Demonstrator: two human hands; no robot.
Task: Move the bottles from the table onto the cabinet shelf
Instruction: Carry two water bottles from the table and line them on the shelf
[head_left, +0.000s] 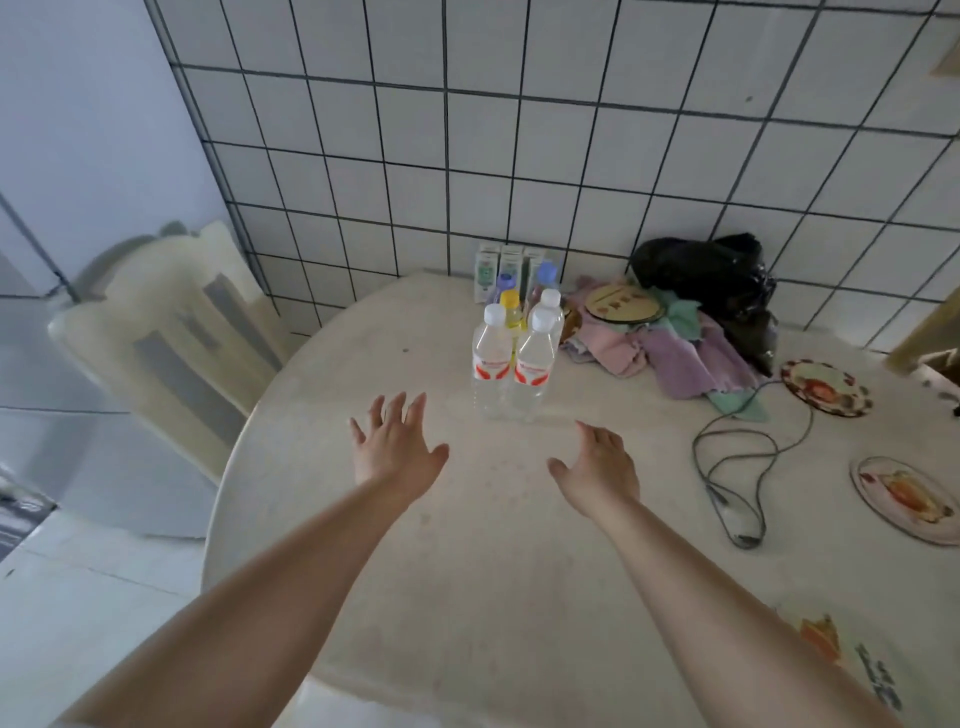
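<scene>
Bottles (514, 345) stand clustered upright on the table (467, 545), just beyond both empty hands: left hand (397, 447) spread open, right hand (602, 467) open with fingers loosely together; cloths (675, 353) lie right of them

Home kitchen: tiled wall (519, 130), table (467, 545), plates (826, 387), plastic chair (171, 338).

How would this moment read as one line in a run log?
stage: reaching | left hand: open, empty | right hand: open, empty | bottles: upright on table, untouched
</scene>
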